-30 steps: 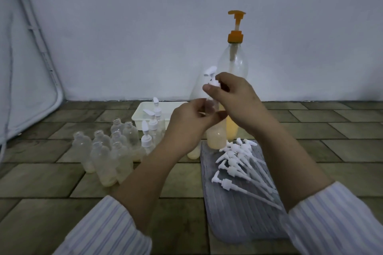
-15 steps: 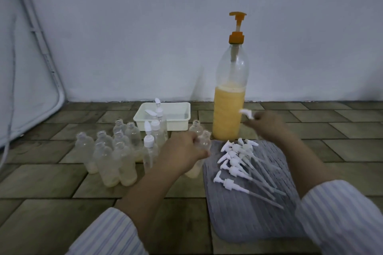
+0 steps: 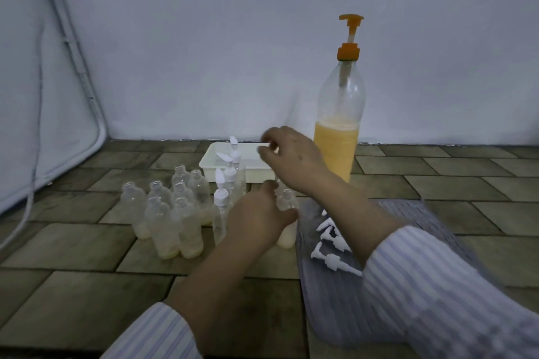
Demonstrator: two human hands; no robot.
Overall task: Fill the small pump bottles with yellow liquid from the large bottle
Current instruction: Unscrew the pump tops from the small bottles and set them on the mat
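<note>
Yellow liquid: fills about the lower half of the large bottle point(image 3: 338, 131), which stands upright against the wall under an orange pump head.
Step in hand: an uncapped small bottle point(image 3: 287, 214), a little liquid in its base, stands just in front and left of the large bottle; it looks ready for filling.
Next move: likely bringing its open neck under the orange spout, held steady and upright.
Left hand point(image 3: 256, 220): fingers curled round the small bottle's side, gripping it.
Right hand point(image 3: 293, 156): raised left of the large bottle, fingertips pinched; whether they hold something small and white cannot be told through blur.
Other small bottles point(image 3: 172, 213): clustered further left, uncapped.
Pump tops point(image 3: 329, 248): lying on a grey mat in front of the large bottle.
</note>
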